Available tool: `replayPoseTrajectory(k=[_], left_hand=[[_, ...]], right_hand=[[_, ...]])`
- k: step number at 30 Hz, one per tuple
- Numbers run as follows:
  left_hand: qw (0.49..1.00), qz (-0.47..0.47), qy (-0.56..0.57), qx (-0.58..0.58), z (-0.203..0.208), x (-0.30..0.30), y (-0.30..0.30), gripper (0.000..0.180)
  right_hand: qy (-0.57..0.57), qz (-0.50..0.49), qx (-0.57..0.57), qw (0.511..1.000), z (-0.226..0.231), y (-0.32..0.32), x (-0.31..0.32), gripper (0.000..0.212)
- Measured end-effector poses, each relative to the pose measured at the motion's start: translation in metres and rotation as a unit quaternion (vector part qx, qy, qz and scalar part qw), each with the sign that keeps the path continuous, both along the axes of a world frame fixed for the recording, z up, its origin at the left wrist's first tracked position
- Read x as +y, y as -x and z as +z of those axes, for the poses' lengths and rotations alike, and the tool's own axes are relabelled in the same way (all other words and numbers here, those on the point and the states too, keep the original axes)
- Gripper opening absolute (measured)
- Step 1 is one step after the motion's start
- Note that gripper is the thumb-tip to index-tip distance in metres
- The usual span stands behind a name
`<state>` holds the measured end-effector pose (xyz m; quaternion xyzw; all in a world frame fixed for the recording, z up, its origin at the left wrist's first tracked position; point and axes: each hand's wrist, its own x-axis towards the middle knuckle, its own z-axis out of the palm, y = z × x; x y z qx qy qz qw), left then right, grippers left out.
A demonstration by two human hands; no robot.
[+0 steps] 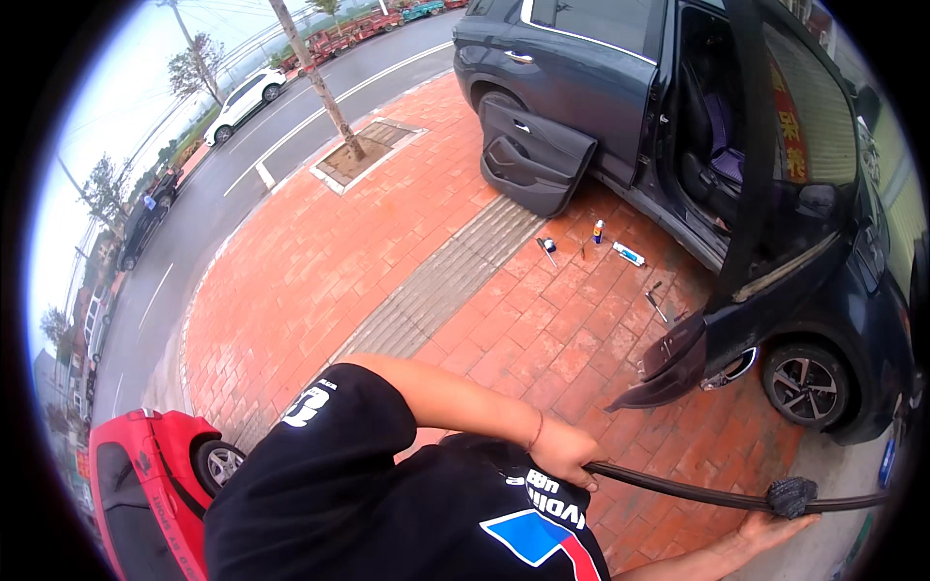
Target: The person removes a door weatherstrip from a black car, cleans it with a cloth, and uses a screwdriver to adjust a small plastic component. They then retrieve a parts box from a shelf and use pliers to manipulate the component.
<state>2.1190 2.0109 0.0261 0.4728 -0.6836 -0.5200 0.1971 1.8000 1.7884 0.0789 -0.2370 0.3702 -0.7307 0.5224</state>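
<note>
Rubber strip (pixel 697 494), long, dark and thin, runs across the lower right of the view, from one hand near the person's chest out toward the right rim. Left hand (pixel 564 453) is closed around the strip's near end, its grip wrapped tight on the rubber, a thin red cord on the wrist. Right hand (pixel 770 528) sits lower and further right, palm up with the fingers spread beneath the strip; a dark blue cloth (pixel 792 497) is bunched on the strip just above that hand, and I cannot tell whether the fingers press the cloth or only lie under it. The person's black shirt with a blue and red patch fills the bottom middle.

Beyond the hands lies red brick paving (pixel 387 242). A dark blue car (pixel 601 68) stands on it at upper right with its doors open, and a removed door panel (pixel 533 155) leans against its side. Small things lie on the bricks near the car: a spray can (pixel 598 230), a white tube (pixel 628 254) and a few hand tools (pixel 657 302). A red vehicle (pixel 145 484) shows at lower left, and a white car (pixel 242 100) stands by the road at upper left
</note>
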Motion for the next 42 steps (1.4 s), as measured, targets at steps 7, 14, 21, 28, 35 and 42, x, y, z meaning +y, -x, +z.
replayPoseTrajectory(k=[7,14,21,28,35,42], left_hand=[[0.948,0.212,0.174,-0.163,0.036,-0.012,0.023,0.040],[0.985,0.125,0.116,-0.021,-0.008,-0.004,0.020,0.043],[0.939,0.144,-0.310,0.044,0.010,0.003,-0.051,0.041],[0.970,0.214,-0.098,-0.061,0.021,0.010,-0.026,0.033],[0.933,0.307,0.020,-0.186,0.003,0.018,-0.026,0.025],[0.950,0.297,0.008,-0.100,0.001,0.031,-0.024,0.024]], right_hand=[[0.054,0.093,0.065,0.992,0.019,-0.081,0.003,0.049],[0.102,0.116,0.085,0.984,0.017,-0.050,-0.008,0.050],[0.045,0.031,-0.074,0.996,0.023,-0.063,-0.033,0.049],[0.010,0.033,-0.040,0.999,0.026,-0.065,-0.022,0.053],[0.048,0.004,-0.021,0.999,0.047,-0.101,-0.022,0.054],[0.117,0.151,-0.178,0.965,0.022,-0.074,-0.050,0.046]])
